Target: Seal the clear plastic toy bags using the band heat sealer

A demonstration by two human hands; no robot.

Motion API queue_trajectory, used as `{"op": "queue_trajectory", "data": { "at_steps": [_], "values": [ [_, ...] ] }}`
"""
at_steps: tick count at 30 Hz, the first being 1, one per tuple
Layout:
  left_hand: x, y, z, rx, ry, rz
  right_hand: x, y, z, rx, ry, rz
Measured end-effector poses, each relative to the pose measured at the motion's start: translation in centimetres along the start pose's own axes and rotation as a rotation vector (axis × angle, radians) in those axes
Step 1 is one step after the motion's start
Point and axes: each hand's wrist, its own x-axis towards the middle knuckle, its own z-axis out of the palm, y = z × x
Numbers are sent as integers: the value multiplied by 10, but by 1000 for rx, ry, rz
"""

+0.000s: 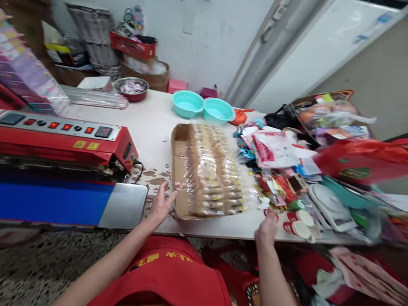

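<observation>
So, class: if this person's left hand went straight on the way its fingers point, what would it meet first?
The left hand would probably meet the near side of the cardboard tray, ahead of the wrapped packets inside; its height is unclear, so it might pass above.

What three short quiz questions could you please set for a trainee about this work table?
1. Multiple choice: what lies in the cardboard box?
A) metal trays
B) clear-wrapped packs in rows
C) sheets of newspaper

2. True or false: the right hand is inside the box.

3. Count: how many turquoise basins stand beyond the box?

Key:
1. B
2. False; it is outside the box, near the paper cups.
3. Two, side by side.
</observation>
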Motion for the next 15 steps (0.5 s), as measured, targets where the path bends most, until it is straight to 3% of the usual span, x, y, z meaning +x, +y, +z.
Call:
{"op": "queue_trajectory", "data": {
  "at_steps": [2,4,7,15],
  "values": [
    [15,-2,19,32,34,-84,-1,19,15,107,-57,245],
    [28,-5,31,62,54,-167,-8,31,32,241,-215,394],
    [42,-10,34,70,3,-175,-17,37,52,390,-358,443],
    [56,-10,17,110,45,-88,-23,36,71,511,-342,496]
  ]
}}
